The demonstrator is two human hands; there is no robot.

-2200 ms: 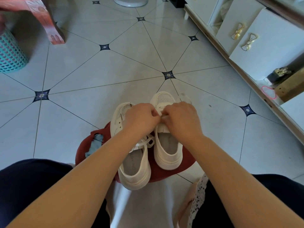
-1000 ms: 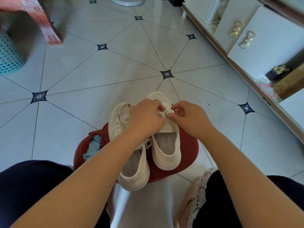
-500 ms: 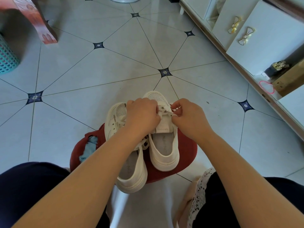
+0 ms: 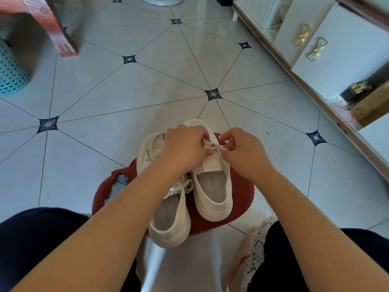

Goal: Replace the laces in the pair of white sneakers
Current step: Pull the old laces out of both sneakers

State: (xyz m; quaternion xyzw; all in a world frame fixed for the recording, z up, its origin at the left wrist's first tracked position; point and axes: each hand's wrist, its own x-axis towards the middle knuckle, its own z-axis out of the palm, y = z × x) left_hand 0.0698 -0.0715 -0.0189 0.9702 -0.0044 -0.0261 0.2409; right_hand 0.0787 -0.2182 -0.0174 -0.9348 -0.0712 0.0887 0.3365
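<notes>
Both hands over the right sneaker [image 4: 212,186]: left hand [image 4: 185,150] and right hand [image 4: 244,152] each pinching the white lace [image 4: 217,146] on the red stool [image 4: 240,199].

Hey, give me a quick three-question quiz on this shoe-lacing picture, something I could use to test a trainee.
1. True or false: both hands are at the lace of the right-hand sneaker.
2. Multiple choice: the two sneakers sit on A) a red stool, B) the bare floor tiles, C) a cardboard box.
3. Short answer: what stands at the far left edge of the view?

Key
1. True: the left hand and right hand pinch the lace above the tongue.
2. A.
3. A teal basket.
</notes>
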